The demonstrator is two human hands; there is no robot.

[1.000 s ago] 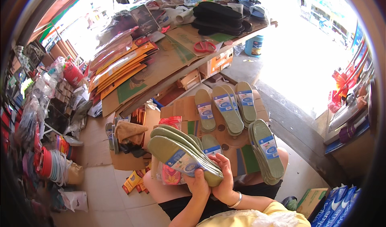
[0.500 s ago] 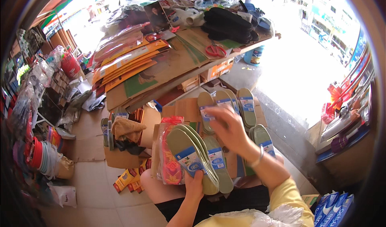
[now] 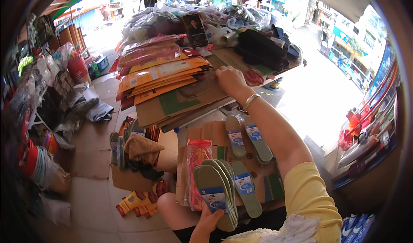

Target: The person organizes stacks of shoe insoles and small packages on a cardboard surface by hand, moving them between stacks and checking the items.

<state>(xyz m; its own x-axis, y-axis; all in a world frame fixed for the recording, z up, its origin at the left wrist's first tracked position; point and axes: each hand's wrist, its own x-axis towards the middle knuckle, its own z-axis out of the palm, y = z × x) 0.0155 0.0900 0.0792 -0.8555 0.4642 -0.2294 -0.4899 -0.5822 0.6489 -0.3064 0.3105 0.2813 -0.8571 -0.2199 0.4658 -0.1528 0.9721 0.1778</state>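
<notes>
A stack of green insoles [image 3: 208, 180] with blue paper bands is gripped near its lower end by my left hand [image 3: 208, 220]. My right arm stretches far forward across the lap boards. On the cardboard-covered table, my right hand [image 3: 231, 80] has its fingers curled down at the surface, left of the red-handled scissors [image 3: 254, 77]; whatever is under the fingertips is hidden. Another banded insole [image 3: 247, 189] lies beside the stack. Farther off on the cardboard rest more insoles [image 3: 235, 136], partly covered by my forearm on the right.
Orange envelopes [image 3: 163, 73] and black insoles [image 3: 260, 49] are piled on the table. Beside the held stack lies a pink packet in clear plastic [image 3: 194, 170]. A carton [image 3: 167, 157] with a brown cloth stands left, near yellow-and-red packets [image 3: 135, 200] on the floor.
My right hand has moved from above the insoles, forward to the table. The insoles at the far right are now fewer in view behind my arm. My left hand keeps its stack.
</notes>
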